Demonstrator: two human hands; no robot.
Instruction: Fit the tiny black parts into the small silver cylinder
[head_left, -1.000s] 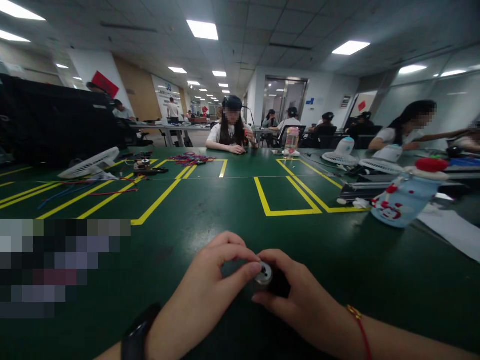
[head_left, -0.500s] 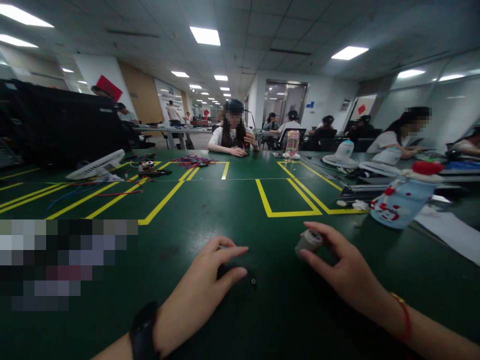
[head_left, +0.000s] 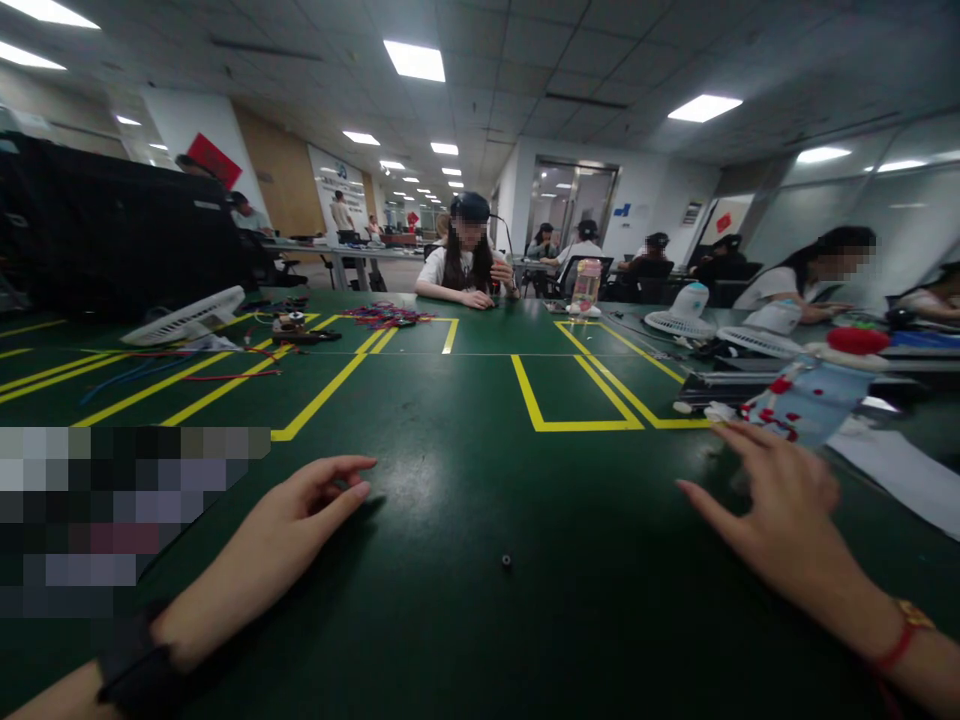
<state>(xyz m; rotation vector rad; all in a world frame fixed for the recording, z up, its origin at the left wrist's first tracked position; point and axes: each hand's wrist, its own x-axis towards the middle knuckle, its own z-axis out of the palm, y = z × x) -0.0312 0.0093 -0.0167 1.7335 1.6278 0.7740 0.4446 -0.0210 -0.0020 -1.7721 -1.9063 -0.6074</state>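
1. Grey shape (head_left: pixel 739 484), blurred: mostly hidden behind the right hand (head_left: pixel 784 490); form and long axis cannot be made out.
2. Blue bottle (head_left: pixel 814 395), red-topped: base covered by the same hand; whether they touch cannot be told.
3. Pixelated patch (head_left: pixel 90 500), left: contents unreadable.
4. Green table (head_left: pixel 450 630): near edge indistinct in shadow; broad surface between the hands, yellow tape (head_left: pixel 589 427) beyond.
5. Small black part (head_left: pixel 506 561): on the table, between the hands, well apart from both; pale spot uppermost; too small to tell its long axis.
6. Left hand (head_left: pixel 300 515): nothing visible in its grasp, thumb parted from forefinger; remaining fingers partly hidden.
7. Right hand: thumb and fingers spread wide, unclenched.
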